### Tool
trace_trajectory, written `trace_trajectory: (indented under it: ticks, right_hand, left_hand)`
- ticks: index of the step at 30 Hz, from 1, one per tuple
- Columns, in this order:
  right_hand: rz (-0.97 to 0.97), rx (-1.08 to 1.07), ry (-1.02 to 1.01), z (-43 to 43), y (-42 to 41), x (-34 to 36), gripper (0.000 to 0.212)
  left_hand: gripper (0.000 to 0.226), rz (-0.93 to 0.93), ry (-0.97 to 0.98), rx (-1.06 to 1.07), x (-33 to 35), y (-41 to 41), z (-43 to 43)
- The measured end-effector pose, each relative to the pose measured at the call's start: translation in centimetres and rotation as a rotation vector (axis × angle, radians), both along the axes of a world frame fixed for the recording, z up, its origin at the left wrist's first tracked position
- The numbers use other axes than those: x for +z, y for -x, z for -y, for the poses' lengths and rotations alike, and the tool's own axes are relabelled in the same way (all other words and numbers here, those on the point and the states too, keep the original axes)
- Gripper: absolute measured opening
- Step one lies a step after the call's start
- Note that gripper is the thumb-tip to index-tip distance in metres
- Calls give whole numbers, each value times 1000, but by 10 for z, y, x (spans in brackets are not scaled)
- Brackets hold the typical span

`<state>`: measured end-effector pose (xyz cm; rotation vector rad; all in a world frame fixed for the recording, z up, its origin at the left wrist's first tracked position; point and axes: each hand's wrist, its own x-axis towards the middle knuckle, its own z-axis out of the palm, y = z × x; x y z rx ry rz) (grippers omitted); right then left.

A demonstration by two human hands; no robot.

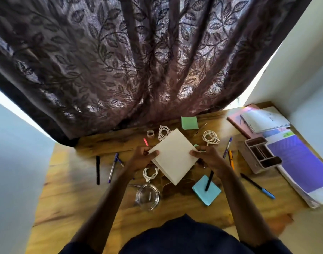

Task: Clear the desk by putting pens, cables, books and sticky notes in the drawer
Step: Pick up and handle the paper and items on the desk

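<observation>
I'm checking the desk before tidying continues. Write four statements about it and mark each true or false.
1. The left hand and right hand both hold the cream square paper pad. True.
2. A black pen lies on the light blue sticky-note pad. True.
3. The green sticky note sits inside the grey plastic desk organiser. False: it lies on the wooden desk, left of that organiser.
4. The white spiral notebook lies at the desk's left edge. False: it lies at the far right corner.
</observation>
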<state>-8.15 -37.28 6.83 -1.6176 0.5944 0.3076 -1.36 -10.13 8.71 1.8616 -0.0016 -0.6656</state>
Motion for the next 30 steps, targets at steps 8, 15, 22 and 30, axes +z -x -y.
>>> trace_trajectory:
  ticks: [8, 15, 22, 30]
  right_hand:
    - [-51, -210, -63, -10, -4, -4, 40]
    - [121, -295, 424, -38, 12, -10, 26]
    - [399, -133, 748, -63, 14, 5, 23]
    - [473, 83, 662, -82, 10, 8, 27]
  left_hand:
    - [19, 29, -134, 175, -24, 3, -7]
    - [7, 158, -211, 267, -21, 27, 17]
    - [14, 226, -228, 246, -15, 40, 37]
    - [11, 236, -105, 209, -7, 42, 44]
